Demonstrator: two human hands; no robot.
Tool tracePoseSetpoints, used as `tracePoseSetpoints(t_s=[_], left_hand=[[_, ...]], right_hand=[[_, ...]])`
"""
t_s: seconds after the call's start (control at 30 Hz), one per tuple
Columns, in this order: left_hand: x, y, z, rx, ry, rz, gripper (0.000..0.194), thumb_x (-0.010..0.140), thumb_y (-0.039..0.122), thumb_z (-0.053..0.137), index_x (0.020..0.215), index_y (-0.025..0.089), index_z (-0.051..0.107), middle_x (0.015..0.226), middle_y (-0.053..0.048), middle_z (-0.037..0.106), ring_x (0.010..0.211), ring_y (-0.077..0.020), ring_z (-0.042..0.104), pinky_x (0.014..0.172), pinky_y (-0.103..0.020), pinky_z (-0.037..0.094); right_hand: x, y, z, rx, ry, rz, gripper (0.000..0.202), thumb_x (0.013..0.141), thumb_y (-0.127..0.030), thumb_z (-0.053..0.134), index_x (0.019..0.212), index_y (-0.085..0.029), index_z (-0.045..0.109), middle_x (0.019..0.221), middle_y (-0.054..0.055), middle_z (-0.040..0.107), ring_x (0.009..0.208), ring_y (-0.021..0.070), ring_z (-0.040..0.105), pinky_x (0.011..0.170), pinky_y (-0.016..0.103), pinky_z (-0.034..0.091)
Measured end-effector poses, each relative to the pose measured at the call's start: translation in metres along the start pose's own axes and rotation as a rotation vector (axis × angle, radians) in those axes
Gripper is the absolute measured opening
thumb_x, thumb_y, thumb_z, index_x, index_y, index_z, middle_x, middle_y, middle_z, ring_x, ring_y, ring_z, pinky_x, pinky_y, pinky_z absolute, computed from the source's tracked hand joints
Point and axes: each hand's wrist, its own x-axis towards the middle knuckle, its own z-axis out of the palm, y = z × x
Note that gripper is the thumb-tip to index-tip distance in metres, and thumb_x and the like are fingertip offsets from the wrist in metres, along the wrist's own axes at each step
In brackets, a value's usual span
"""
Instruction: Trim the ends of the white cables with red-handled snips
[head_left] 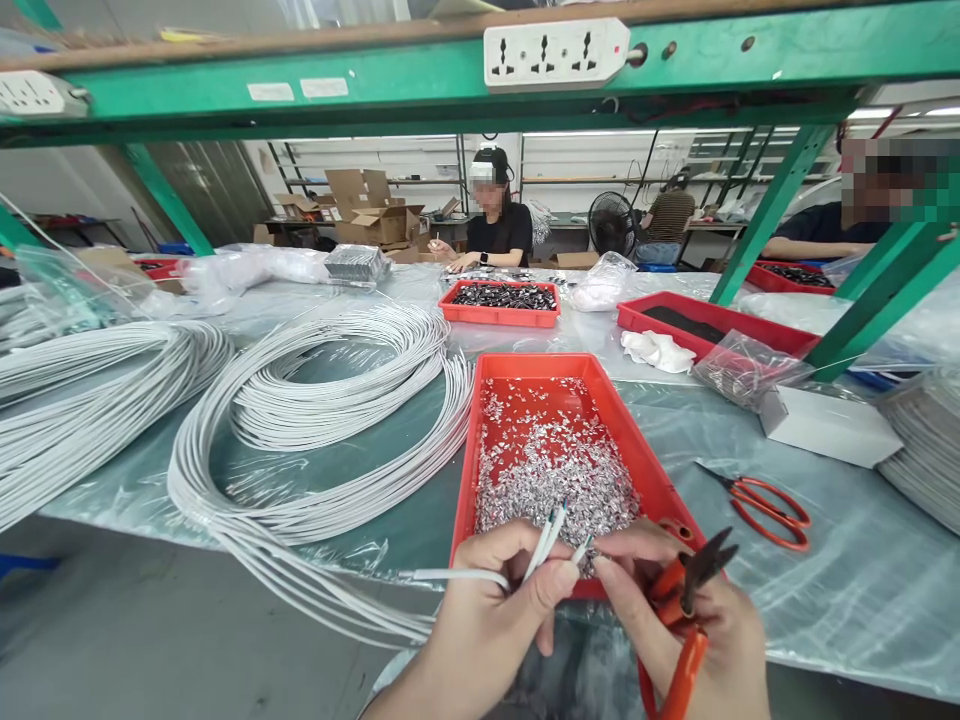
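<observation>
My left hand [491,605] pinches the end of a white cable [457,575], whose thin stripped wires [551,530] stick up between my fingers. My right hand [690,625] holds orange-handled scissors [686,610] in the palm while its fingertips touch one of the wire ends. Both hands hover over the near edge of a red tray [637,450] filled with small silver metal terminals [547,475]. The cable runs left into a large coil of white cables [315,440] lying on the plastic-covered table.
A second pair of orange scissors [772,510] lies right of the tray, by a white box [825,425]. More cable bundles [82,400] lie at left. Further red trays [499,300] stand behind. Green shelf posts [765,215] rise at right. Other people sit across the table.
</observation>
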Motion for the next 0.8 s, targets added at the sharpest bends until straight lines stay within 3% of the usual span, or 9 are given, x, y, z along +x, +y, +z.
tracePoseSetpoints(t_s=[0.13,0.37,0.57,0.8], left_hand=[[0.001,0.0,0.0,0.068,0.016,0.016,0.029,0.08,0.041,0.06,0.072,0.014,0.056,0.045,0.007,0.039,0.038,-0.0064,0.034,0.038,-0.018,0.025],[0.001,-0.003,0.001,0.402,0.086,0.218,0.024,0.085,0.026,0.054,0.064,0.014,0.058,0.061,0.002,0.044,0.057,-0.0108,0.039,0.054,-0.023,0.032],[0.003,0.002,0.004,0.514,0.072,0.322,0.019,0.084,0.018,0.054,0.067,0.013,0.062,0.063,0.0,0.051,0.057,-0.011,0.046,0.054,-0.022,0.036],[0.003,0.001,0.004,0.525,0.047,0.352,0.017,0.082,0.011,0.053,0.07,0.013,0.065,0.065,-0.002,0.058,0.058,-0.0121,0.05,0.055,-0.022,0.038]], right_hand=[[0.0,-0.003,0.003,0.023,-0.024,-0.005,0.018,0.076,-0.018,0.062,0.084,-0.033,0.066,0.052,-0.008,0.049,0.045,0.0092,0.047,0.045,0.02,0.035],[-0.004,0.004,-0.005,-0.02,-0.064,-0.077,0.028,0.076,-0.01,0.059,0.093,-0.031,0.066,0.061,-0.007,0.055,0.05,0.0088,0.048,0.051,0.022,0.037],[-0.001,0.008,-0.012,-0.168,-0.094,-0.245,0.022,0.076,-0.006,0.058,0.089,-0.023,0.061,0.064,-0.005,0.053,0.051,0.0083,0.045,0.051,0.023,0.037],[-0.001,0.008,-0.007,-0.257,-0.041,-0.272,0.011,0.076,-0.007,0.059,0.078,-0.018,0.058,0.061,-0.002,0.054,0.05,0.0081,0.047,0.05,0.021,0.038]])
